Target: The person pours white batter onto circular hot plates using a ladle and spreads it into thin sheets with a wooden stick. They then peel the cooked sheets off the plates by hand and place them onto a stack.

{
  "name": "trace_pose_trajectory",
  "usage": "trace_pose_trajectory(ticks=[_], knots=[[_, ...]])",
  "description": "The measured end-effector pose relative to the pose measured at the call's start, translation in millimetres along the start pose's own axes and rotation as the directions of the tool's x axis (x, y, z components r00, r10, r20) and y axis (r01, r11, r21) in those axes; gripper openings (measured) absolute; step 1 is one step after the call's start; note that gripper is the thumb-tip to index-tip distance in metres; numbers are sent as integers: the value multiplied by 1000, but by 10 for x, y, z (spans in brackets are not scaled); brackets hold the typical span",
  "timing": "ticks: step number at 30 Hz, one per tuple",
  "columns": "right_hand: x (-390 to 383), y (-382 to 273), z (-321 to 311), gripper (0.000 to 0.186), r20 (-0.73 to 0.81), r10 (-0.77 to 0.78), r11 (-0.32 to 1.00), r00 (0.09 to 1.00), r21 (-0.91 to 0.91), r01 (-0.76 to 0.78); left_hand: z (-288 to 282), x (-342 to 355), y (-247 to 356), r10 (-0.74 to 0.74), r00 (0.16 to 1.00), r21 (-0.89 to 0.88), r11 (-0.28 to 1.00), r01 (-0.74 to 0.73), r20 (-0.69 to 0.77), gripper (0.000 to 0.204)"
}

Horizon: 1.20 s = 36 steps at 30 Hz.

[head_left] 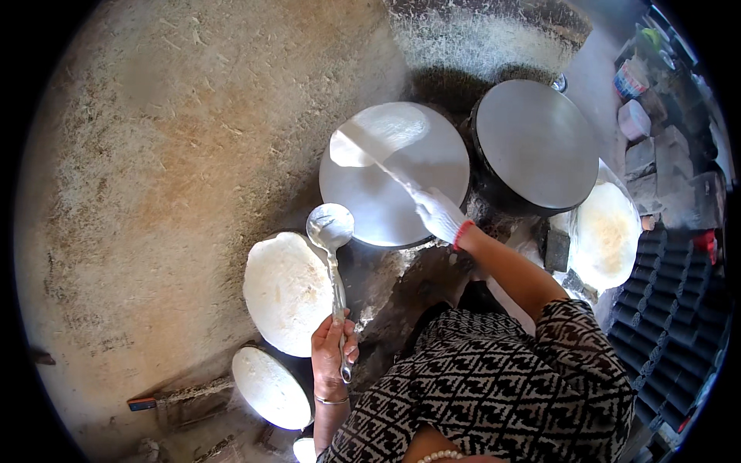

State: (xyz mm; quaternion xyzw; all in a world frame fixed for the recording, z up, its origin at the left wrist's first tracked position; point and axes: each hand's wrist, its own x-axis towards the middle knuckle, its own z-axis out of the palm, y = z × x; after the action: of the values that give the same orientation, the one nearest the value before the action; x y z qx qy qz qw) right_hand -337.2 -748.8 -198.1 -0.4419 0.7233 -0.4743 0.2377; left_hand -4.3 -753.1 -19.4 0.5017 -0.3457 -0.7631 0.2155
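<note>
My left hand (333,343) is wrapped round the handle of a batter-coated metal ladle (331,224). The ladle's bowl is raised beside the near left edge of a round flat griddle (386,216). White wet batter (397,127) covers the far part of that griddle. My right hand (440,214), in a white glove with a red cuff, is closed round a thin, flat batter spreader (367,149). The spreader's long blade reaches across the griddle to the batter's near edge.
Another round griddle (536,147), bare, stands to the right. A pale flat round sheet (285,293) lies left of the ladle, with a white round surface (270,390) below it. At the right is a browned flatbread (606,235). A rough wall (177,170) borders the left.
</note>
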Motion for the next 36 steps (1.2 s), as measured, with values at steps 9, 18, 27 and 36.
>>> trace_pose_trajectory(ticks=[9,18,27,36], knots=[[-521,-458,144,50,61,167,933,984,-331,-138,-148,-243,-1,25,999,3,1000,-25,-37,24],[731,193,-194,41,223,-31,950,974,-298,98,-182,-630,-183,41,990,-4,999,-42,-135,27],[1071,-66,-557,42,282,94,901,955,-433,39,108,-1042,-461,-29,976,-51,999,19,-215,28],[545,298,-1036,34,500,-124,864,857,-370,341,300,-1129,-1042,-131,965,-156,983,97,-227,29]])
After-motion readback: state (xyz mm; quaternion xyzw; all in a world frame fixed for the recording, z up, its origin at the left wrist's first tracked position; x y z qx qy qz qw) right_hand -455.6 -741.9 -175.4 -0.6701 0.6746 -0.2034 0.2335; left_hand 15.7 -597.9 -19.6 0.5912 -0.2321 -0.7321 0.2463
